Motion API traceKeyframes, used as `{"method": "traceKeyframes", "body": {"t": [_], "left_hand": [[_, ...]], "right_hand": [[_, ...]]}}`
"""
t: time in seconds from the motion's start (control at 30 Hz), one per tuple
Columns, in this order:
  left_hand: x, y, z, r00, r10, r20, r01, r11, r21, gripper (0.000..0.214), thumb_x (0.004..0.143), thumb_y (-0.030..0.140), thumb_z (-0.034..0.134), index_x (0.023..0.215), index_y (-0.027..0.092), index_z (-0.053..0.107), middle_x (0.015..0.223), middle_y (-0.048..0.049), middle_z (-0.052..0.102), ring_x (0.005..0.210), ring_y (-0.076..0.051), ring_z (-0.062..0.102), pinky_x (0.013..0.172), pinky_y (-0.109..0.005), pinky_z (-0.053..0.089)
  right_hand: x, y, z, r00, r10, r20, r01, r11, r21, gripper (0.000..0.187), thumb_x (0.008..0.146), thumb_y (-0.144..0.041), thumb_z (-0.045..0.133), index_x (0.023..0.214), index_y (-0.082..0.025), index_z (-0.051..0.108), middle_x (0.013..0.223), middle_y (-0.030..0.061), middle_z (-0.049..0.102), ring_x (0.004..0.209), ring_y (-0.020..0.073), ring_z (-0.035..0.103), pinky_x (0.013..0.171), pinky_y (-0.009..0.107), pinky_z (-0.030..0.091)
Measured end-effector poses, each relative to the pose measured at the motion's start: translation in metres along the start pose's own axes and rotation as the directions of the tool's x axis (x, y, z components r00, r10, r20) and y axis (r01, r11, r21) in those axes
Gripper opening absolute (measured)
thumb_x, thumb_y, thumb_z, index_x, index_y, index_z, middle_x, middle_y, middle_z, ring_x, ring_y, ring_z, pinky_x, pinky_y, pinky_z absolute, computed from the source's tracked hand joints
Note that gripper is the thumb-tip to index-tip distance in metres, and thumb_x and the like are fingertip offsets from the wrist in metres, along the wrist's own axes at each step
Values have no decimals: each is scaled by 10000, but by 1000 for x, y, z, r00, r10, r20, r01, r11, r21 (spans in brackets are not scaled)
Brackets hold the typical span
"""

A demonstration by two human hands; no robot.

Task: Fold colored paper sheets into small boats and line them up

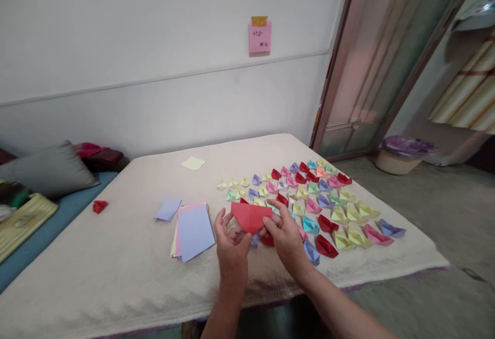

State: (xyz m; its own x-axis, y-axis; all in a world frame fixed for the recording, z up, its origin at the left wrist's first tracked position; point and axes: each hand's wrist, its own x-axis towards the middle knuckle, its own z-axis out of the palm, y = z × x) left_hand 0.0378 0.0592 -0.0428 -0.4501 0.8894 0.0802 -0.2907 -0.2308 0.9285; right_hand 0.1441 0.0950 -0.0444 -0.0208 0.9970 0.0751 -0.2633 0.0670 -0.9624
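Observation:
Both hands hold a partly folded red paper (250, 216) above the near edge of the table (116, 272). My left hand (231, 241) pinches its left corner and lower edge. My right hand (284, 233) pinches its right side, fingers closed on the fold. Just to the right lie several folded paper boats (332, 207) in red, pink, yellow, green, blue and purple, set out in rows. A stack of flat coloured sheets (193, 230), purple on top, rests to the left of my hands.
A loose purple sheet (168, 208), a yellow sheet (193, 163) and a crumpled red piece (99, 206) lie on the cream cloth. A grey pillow (50, 168) sits at the left. A pink note (260, 37) is stuck on the wall. A bin (404, 154) stands by the door.

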Motion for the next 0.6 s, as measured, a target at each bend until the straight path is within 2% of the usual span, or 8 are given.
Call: {"method": "traceKeyframes", "body": {"t": [0.1,0.2,0.27,0.37,0.47,0.6], "left_hand": [[2,-2,-1,997,-75,24,76,997,-34,814,593,74,691,1295,242,314,1230,-129,523,875,-182,655,724,-273,512],[2,-1,-2,990,-130,46,134,988,-75,812,582,47,693,1289,221,335,1102,-92,613,895,-184,651,751,-267,502],[1,0,-3,981,-164,104,175,979,-105,687,602,56,689,1224,187,429,1027,-80,659,889,-188,652,742,-260,498],[1,1,-5,963,-213,167,235,964,-124,422,638,101,693,1041,126,573,899,-73,706,770,-171,661,680,-246,494],[3,0,-9,963,-232,139,250,960,-125,340,646,117,706,973,110,617,835,-61,723,711,-151,652,665,-241,486],[4,-1,-12,969,-213,122,221,973,-59,337,648,143,722,972,106,636,823,-63,729,709,-155,647,669,-253,482]], "right_hand": [[0,-3,2,999,40,27,-42,997,62,603,683,-214,646,1226,-205,383,565,-78,557,485,112,511,468,207,389],[-1,-9,4,992,93,83,-103,988,118,639,621,-176,679,1194,-204,397,682,-38,624,550,125,551,507,222,414],[-3,-12,4,983,125,133,-142,982,128,633,607,-173,687,1173,-210,407,716,-25,642,580,138,572,528,236,427],[-4,-12,3,967,147,210,-172,979,109,587,613,-187,688,1141,-213,433,708,-28,642,580,141,571,541,247,432],[-4,-10,1,965,128,229,-144,988,53,486,636,-205,672,1085,-211,487,658,-42,612,539,124,532,512,234,408],[-4,-7,-1,983,20,180,-4,996,-84,363,648,-211,662,1001,-204,578,711,-21,595,567,121,506,509,232,395]]}}
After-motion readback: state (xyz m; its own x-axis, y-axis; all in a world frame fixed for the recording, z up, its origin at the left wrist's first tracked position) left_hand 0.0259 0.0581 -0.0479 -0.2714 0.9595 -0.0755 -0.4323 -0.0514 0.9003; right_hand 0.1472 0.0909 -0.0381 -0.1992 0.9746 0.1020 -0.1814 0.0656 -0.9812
